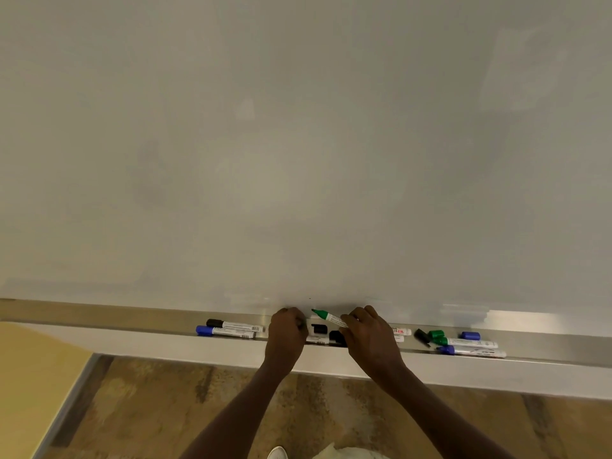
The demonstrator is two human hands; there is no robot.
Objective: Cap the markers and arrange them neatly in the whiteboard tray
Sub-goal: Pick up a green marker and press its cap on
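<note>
While labels blur—right hand (371, 339) grips green marker (326, 315).

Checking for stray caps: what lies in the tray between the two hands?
In the head view, between left hand and right hand: the uncapped green marker the right hand holds, and black-capped markers below.

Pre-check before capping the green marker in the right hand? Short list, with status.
1. Right hand grips the uncapped green marker: ok.
2. Tip faces the left hand: ok.
3. Left hand holds a cap: cannot tell, fingers curl and hide it.
4. Loose green cap lies in the tray, to the right: ok.
5. Two capped markers at left, black-capped marker and blue-capped marker, lie parallel: ok.
6. Right-side group tidy: not ok, loose caps scattered.
</note>
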